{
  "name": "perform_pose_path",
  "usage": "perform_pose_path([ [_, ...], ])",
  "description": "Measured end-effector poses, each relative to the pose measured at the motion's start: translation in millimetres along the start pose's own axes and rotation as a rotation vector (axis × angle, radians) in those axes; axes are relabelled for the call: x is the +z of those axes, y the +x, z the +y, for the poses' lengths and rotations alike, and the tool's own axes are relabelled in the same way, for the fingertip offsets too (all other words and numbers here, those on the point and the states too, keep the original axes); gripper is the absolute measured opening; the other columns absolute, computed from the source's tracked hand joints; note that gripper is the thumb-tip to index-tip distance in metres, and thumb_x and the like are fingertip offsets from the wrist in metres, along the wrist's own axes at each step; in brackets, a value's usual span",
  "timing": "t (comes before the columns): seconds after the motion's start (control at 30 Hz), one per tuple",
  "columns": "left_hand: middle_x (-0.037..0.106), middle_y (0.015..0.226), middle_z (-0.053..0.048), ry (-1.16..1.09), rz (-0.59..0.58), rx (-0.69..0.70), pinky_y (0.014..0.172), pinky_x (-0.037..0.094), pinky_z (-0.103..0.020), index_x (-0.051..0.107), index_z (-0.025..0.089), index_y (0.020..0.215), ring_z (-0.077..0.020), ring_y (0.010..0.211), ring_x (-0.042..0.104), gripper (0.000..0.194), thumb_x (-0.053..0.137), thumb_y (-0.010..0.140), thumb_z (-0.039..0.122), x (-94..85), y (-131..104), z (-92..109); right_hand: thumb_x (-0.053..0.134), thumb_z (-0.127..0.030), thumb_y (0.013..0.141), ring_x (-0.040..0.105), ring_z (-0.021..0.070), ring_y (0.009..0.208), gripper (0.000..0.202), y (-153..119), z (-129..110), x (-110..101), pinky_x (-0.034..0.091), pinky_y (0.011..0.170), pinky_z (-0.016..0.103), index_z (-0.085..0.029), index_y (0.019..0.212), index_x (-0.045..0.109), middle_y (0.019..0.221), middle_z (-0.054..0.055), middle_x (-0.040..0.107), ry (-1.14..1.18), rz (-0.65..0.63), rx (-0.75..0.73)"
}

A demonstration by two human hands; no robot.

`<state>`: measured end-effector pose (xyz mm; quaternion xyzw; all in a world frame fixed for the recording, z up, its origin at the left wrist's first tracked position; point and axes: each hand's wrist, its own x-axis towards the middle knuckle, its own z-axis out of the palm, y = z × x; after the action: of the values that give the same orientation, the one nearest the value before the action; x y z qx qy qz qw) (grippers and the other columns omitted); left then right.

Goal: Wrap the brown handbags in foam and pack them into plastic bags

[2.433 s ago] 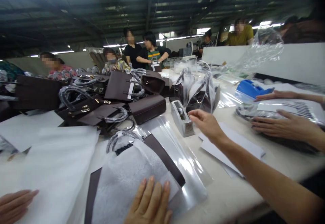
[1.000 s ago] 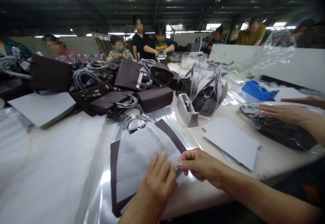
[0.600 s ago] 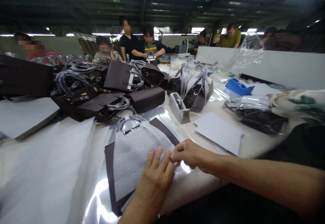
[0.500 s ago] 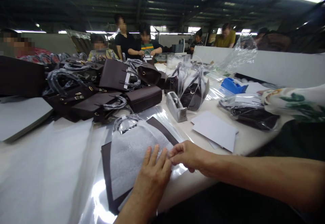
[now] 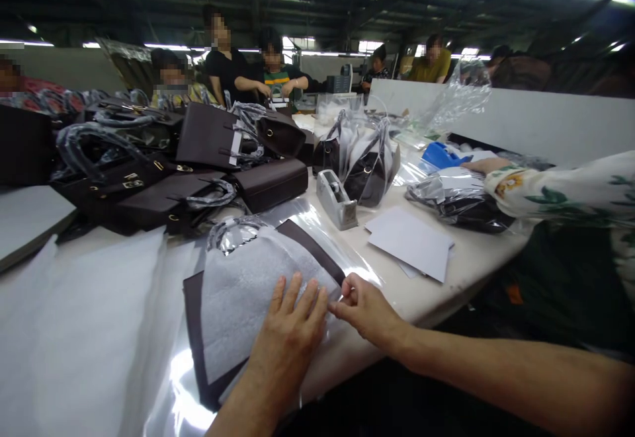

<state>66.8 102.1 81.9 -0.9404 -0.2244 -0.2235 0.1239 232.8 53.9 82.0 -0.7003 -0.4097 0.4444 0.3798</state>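
A dark brown handbag lies flat in front of me on clear plastic, its wrapped handles pointing away. White tissue paper covers most of its upper face. My left hand rests flat on the paper with its fingers spread. At the paper's right edge, by the bag's side, my right hand is closed in a pinch, thumb and forefinger close to my left fingertips. The paper's edge seems to be in that pinch, though the fingers partly hide it.
A grey tape dispenser stands behind the bag, near white cards. Brown handbags are heaped at the back left; tissue sheets lie left. At right, a co-worker's sleeve reaches over a plastic-wrapped bag.
The view has shifted slightly, so most things sit further left. My left hand stays flat on the paper; my right thumb and forefinger have shifted a little at its edge.
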Motion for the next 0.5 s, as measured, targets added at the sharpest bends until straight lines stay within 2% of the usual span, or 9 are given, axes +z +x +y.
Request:
perform_pose_path([
  [0.1,0.058,0.118,-0.007,0.013,-0.023,-0.001,0.096,0.040,-0.052,0.055,0.019,0.115,-0.0296,0.115,0.048,0.031,0.047,0.086,0.024,-1.2,2,-2,0.064,-0.018,0.066,0.041,0.0087,0.052,0.027,-3,17,2,0.034,0.051,0.021,-0.020,0.069,0.037,0.056,-0.007,0.045,-0.154,0.062,-0.163],
  [0.17,0.058,0.118,-0.008,0.014,-0.024,0.000,0.095,0.041,-0.052,0.056,0.019,0.114,-0.0298,0.114,0.048,0.030,0.047,0.086,0.024,-2.4,3,-2,0.064,-0.022,0.069,0.043,0.0097,0.053,0.025,-4,24,0,0.034,0.051,0.022,-0.020,0.069,0.040,0.058,-0.005,0.047,-0.249,0.087,-0.266],
  [0.27,0.060,0.115,-0.007,0.010,0.005,0.001,0.094,0.042,-0.052,0.058,0.018,0.112,-0.0297,0.113,0.050,0.029,0.047,0.086,0.024,-3.3,5,-2,0.062,-0.031,0.077,0.047,0.0106,0.054,0.021,4,33,-4,0.035,0.053,0.023,-0.020,0.073,0.044,0.063,-0.003,0.051,-0.441,0.124,-0.546],
  [0.37,0.060,0.115,-0.006,0.007,0.026,-0.012,0.094,0.043,-0.051,0.058,0.018,0.111,-0.0290,0.112,0.050,0.028,0.048,0.085,0.023,-2.9,4,-2,0.056,-0.029,0.083,0.051,0.0121,0.055,0.014,15,40,-10,0.036,0.053,0.024,-0.020,0.077,0.047,0.065,-0.001,0.055,-0.692,0.178,-0.809],
  [0.43,0.059,0.115,-0.006,0.009,0.021,-0.021,0.095,0.042,-0.051,0.058,0.019,0.111,-0.0292,0.113,0.050,0.028,0.048,0.085,0.024,-2.0,1,-1,0.053,-0.027,0.085,0.053,0.0135,0.056,0.010,16,35,-16,0.037,0.053,0.025,-0.019,0.080,0.049,0.066,0.000,0.055,-0.771,0.217,-0.948],
  [0.5,0.058,0.117,-0.005,0.012,0.001,-0.040,0.097,0.039,-0.051,0.057,0.020,0.113,-0.0296,0.115,0.048,0.030,0.049,0.085,0.025,-0.3,-1,2,0.052,-0.022,0.085,0.054,0.0136,0.060,0.004,9,17,-21,0.040,0.056,0.025,-0.019,0.086,0.050,0.069,0.000,0.055,-0.722,0.203,-1.053],
])
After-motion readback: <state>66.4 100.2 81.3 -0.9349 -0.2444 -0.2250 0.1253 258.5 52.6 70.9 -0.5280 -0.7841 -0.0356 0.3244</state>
